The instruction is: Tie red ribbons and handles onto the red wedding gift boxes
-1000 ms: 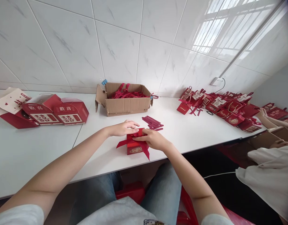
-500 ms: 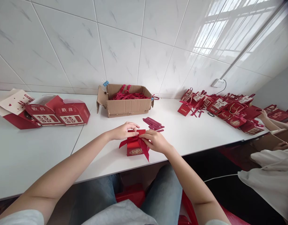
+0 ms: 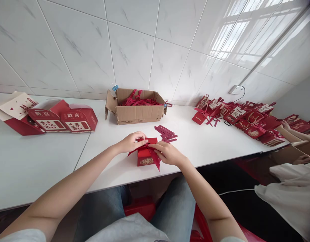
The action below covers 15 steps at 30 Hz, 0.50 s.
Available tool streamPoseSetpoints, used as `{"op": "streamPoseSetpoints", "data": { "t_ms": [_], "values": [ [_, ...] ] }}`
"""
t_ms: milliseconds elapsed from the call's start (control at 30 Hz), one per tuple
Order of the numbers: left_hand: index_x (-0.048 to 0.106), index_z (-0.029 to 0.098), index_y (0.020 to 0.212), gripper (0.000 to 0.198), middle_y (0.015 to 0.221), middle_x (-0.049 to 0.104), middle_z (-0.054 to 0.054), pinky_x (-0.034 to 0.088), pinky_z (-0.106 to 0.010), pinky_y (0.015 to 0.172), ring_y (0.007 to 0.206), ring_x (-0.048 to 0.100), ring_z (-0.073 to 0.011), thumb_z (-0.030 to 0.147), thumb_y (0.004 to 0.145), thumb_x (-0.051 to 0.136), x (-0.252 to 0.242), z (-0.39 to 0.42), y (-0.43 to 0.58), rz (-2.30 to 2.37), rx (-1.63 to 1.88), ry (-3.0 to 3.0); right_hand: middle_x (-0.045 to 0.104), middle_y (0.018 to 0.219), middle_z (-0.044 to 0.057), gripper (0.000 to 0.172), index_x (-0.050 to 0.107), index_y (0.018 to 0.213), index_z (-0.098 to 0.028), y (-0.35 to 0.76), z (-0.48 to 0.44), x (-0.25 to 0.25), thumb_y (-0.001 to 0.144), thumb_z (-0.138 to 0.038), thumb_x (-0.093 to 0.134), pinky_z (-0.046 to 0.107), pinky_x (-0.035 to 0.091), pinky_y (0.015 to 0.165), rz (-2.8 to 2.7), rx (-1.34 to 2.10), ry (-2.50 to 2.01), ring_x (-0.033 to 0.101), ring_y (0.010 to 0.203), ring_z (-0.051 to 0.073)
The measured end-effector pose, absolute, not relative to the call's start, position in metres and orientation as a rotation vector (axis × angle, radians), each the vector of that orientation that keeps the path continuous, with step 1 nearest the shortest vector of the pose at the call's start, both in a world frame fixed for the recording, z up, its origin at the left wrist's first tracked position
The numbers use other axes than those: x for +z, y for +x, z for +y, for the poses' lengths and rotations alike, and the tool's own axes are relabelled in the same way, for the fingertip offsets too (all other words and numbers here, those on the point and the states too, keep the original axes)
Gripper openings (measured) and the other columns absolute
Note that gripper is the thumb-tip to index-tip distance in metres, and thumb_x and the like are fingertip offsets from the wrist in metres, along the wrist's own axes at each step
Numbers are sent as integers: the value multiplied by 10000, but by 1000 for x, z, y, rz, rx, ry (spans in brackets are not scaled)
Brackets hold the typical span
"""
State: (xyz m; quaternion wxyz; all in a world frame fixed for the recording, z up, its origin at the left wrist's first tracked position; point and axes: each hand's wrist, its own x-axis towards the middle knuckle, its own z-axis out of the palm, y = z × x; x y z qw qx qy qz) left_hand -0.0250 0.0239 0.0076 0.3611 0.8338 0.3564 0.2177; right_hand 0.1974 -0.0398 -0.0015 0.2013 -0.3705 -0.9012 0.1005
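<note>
Both hands pinch a red ribbon on top of a small red gift box at the near edge of the white worktop [image 3: 44,161].

Far left of the gift box, large red-and-white cartons [image 3: 56,119] lie tipped on their sides. The left hand [image 3: 131,142] has its fingers closed on the ribbon [image 3: 147,150] at the box's top left. The gift box [image 3: 145,157] is a small red cube with a pale printed panel on its front; ribbon tails hang down both sides. The right hand [image 3: 167,153] grips the ribbon from the box's right. Behind the box sits an open cardboard box [image 3: 136,107] of red ribbons, with loose red strips [image 3: 166,132] just right of it. Far right lies a heap of finished red boxes [image 3: 243,116].
</note>
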Motion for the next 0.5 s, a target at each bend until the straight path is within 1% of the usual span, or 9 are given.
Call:
{"op": "streamPoseSetpoints", "data": {
  "t_ms": [167,300,433,500],
  "values": [
    [490,187,735,364,987,590,-53,453,-315,806,878,556,-188,528,860,493,7,20,-24,923,598,2137,668,995,123,410,488,1320,-149,199,-40,-3,918,-152,409,293,478,667,-2527,338,-1066,601,795,185],
    [452,187,706,368,945,588,-51,456,-307,779,843,547,-179,520,855,501,4,19,-22,919,654,2153,670,1051,106,415,470,1315,-182,200,-41,-4,907,-132,411,294,481,704,-2478,447,-1002,607,832,176],
    [442,190,699,331,898,588,-51,442,-302,745,802,541,-172,469,865,500,-1,18,-20,938,723,2196,677,953,72,430,465,1289,-175,201,-41,-5,869,-92,421,278,476,677,-2407,557,-979,591,753,155],
    [430,192,697,303,871,582,-45,431,-301,727,776,534,-169,432,867,503,-3,16,-19,946,762,2228,675,954,76,420,494,1267,-171,201,-40,-6,862,-86,421,283,478,690,-2395,572,-965,592,765,158]
  ]
}}
